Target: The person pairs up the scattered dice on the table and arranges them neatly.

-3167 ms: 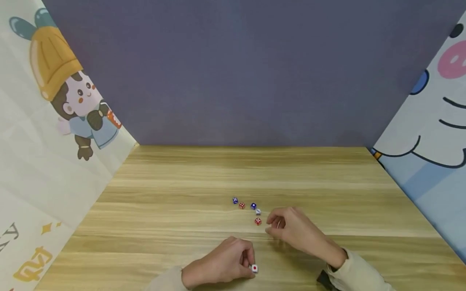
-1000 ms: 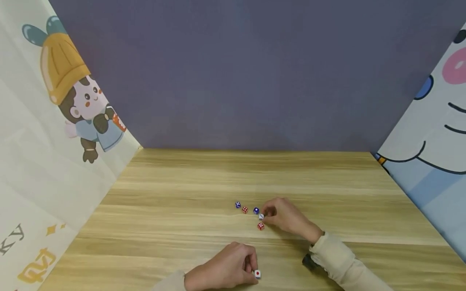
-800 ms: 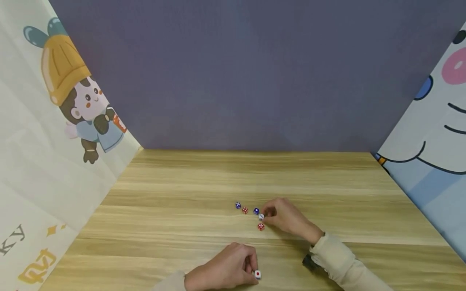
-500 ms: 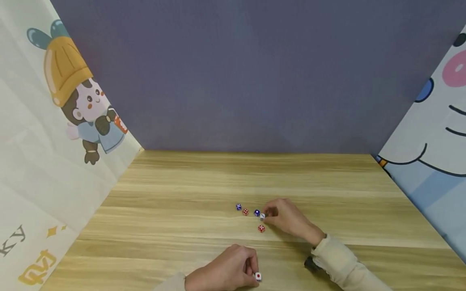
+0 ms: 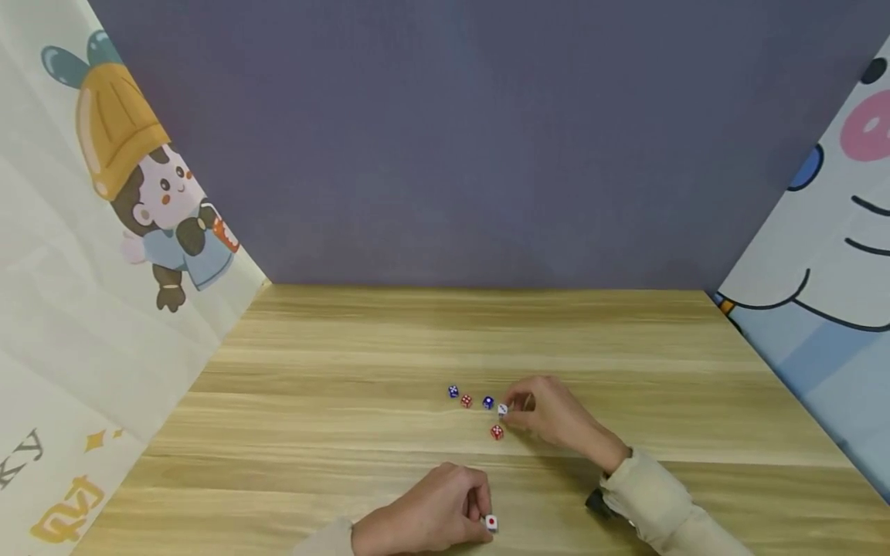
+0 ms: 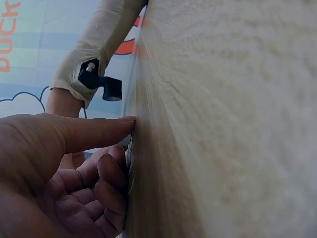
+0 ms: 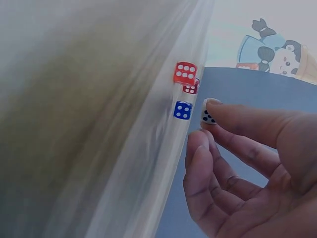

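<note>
My left hand (image 5: pixel 434 506) pinches a white die (image 5: pixel 491 523), red single pip facing up, low at the table's near side. In the left wrist view, the thumb and fingers mostly cover that die (image 6: pixel 126 140). Farther forward, my right hand (image 5: pixel 559 413) pinches another white die (image 5: pixel 503 410) between thumb and finger. The right wrist view shows this white die (image 7: pixel 208 118) with dark pips, apparently just off the wood. Beside it lie a blue die (image 5: pixel 488 402) and a red die (image 5: pixel 497 432). A second red die (image 5: pixel 467 401) and a second blue die (image 5: pixel 453 391) lie farther left.
The wooden table (image 5: pixel 334 347) meets a dark grey back panel (image 5: pixel 445 147). Cartoon-printed sheets flank it, one on the left (image 5: pixel 56 324) and one on the right (image 5: pixel 827 309). A black wrist mount (image 5: pixel 599 503) hangs below the right sleeve.
My right hand came in empty from the right, took hold of the white die beside the blue one, and has raised it slightly. The left hand keeps its die in place.
</note>
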`<state>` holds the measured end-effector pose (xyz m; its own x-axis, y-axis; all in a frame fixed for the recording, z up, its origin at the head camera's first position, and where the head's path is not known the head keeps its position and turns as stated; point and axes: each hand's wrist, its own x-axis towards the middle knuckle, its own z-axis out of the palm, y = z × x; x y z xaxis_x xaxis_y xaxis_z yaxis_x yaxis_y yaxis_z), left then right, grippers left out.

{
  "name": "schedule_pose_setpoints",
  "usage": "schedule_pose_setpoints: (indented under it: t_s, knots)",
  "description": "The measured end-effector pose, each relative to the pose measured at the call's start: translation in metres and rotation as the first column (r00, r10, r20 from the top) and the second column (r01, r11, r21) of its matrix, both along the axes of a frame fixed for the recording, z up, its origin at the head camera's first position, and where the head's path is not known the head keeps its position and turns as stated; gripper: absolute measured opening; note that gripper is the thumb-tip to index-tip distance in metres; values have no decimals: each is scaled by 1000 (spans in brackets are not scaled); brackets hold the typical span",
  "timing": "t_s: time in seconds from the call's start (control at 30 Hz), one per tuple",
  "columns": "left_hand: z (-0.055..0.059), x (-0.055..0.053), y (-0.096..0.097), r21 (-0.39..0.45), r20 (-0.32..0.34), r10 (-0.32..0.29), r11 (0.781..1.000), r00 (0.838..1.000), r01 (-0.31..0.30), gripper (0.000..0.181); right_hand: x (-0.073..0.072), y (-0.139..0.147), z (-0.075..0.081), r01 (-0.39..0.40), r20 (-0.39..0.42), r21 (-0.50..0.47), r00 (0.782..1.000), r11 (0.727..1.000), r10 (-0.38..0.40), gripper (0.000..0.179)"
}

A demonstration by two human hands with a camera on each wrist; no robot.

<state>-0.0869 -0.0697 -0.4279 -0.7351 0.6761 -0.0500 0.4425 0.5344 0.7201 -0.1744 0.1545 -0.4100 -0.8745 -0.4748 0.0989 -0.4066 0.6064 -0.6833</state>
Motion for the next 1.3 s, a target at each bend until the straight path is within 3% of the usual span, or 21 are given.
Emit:
schedule_pose_setpoints:
  t_s: [0.3, 0.53, 0.63, 0.8, 0.97, 1.3]
  knots:
    - [0, 0, 0, -2, -38, -9, 1000, 999, 9, 23, 27, 19, 7, -13, -11, -18, 1000, 1000, 13, 7]
    - [1, 0, -2, -14, -41, 11, 1000, 999, -12, 22, 51, 16, 12, -113, 28, -30, 993, 993, 114, 8]
    - [2, 0, -1, -14, -25, 21, 1000, 999, -22, 22, 61, 13, 12, -165, 104, -36, 980, 986, 168, 8]
    - [0, 0, 1, -3, -17, 14, 1000, 1000, -14, 22, 77, 11, 8, -297, 197, 34, 938, 954, 285, 15]
    - [-1, -1, 1, -5, -46, 3, 1000, 999, -3, 23, 85, 8, 2, -344, 146, 100, 933, 934, 328, 18]
    - [0, 0, 2, -24, -56, 18, 1000, 998, -20, 23, 90, -7, -8, -344, -19, 64, 938, 937, 346, 23]
